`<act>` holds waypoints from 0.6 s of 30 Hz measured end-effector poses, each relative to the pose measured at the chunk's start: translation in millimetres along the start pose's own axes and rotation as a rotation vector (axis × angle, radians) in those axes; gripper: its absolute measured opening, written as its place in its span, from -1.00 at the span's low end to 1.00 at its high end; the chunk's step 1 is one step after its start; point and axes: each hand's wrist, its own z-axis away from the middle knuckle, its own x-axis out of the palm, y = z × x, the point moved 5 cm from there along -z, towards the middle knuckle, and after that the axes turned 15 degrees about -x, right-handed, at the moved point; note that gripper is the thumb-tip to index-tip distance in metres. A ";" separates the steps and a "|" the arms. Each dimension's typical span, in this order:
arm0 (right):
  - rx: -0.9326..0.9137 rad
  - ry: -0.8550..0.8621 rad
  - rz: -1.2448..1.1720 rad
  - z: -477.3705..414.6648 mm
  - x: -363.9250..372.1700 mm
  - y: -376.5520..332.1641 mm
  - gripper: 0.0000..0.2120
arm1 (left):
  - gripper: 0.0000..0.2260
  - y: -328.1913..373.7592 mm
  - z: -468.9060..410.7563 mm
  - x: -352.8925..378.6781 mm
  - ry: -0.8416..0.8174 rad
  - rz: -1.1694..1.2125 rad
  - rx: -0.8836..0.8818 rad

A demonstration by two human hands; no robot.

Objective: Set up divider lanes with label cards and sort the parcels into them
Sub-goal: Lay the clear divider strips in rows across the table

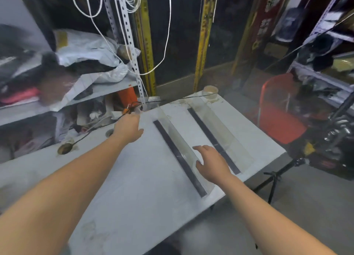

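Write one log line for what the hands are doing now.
left hand open, reaching over table | right hand open, between dividers | parcels on shelf

Illumination: dim, diffuse; source unidentifiable. The white table (138, 178) beneath the fingers (206, 149) of the right hand (212, 164) is brightest. Motion blur smears the shelf (107, 91) left of the fingers. Uprights (204, 44) beyond the fingers lean toward frame edges.
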 end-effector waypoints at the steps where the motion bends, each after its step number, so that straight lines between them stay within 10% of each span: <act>1: -0.031 -0.003 0.020 2.2 -2.0 -7.2 -0.53 | -0.54 -10.6 14.9 -5.6 0.012 -0.011 -0.027; 18: -0.568 -0.145 0.216 44.3 28.2 -234.5 -0.51 | -0.60 -214.5 284.9 -68.1 0.003 -0.010 -0.544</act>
